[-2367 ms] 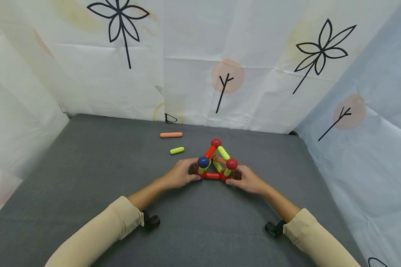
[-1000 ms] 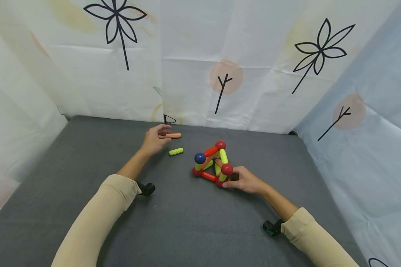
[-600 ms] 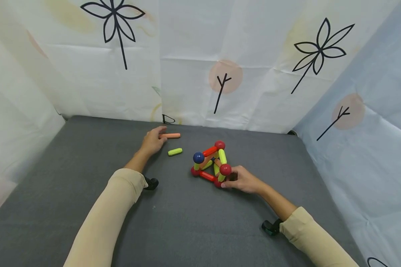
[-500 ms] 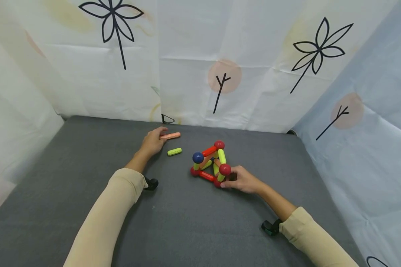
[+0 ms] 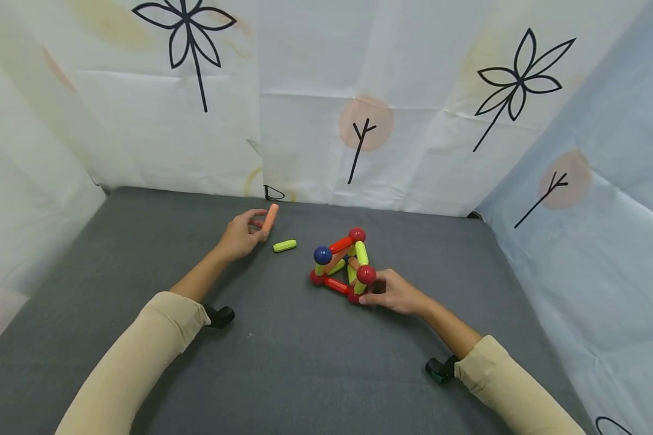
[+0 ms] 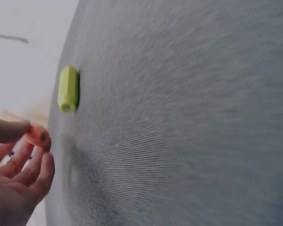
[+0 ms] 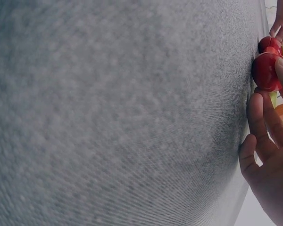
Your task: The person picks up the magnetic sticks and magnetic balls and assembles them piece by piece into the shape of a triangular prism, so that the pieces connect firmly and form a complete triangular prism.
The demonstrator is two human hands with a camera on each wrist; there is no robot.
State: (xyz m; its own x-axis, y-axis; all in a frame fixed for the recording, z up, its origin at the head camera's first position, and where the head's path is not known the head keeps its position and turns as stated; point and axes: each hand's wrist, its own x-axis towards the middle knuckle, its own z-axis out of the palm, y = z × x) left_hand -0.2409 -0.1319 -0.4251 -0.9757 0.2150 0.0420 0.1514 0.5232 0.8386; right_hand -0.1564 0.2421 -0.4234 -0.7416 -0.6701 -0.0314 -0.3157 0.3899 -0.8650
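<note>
My left hand (image 5: 239,234) pinches a short orange magnetic rod (image 5: 271,219) between thumb and fingers, slanted, its near end showing a dark tip in the left wrist view. Just right of that hand lies a lime magnetic rod (image 5: 285,246) on the cloth. My right hand (image 5: 398,292) grips the near corner of a frame of magnetic rods and balls, with its thumb on a red ball (image 7: 265,70). The frame carries a blue ball (image 5: 323,255) at upper left, red balls at other corners, and red, lime and orange rods between. Its inner parts are partly hidden.
A dark grey cloth (image 5: 283,362) covers the table. Pale patterned sheets (image 5: 305,121) hang behind it and along both sides. The frame stands between the two hands.
My left hand has left the frame, picked up the orange rod at the back and turned it from sideways to slanting. The frame has turned slightly; my right hand keeps its grip.
</note>
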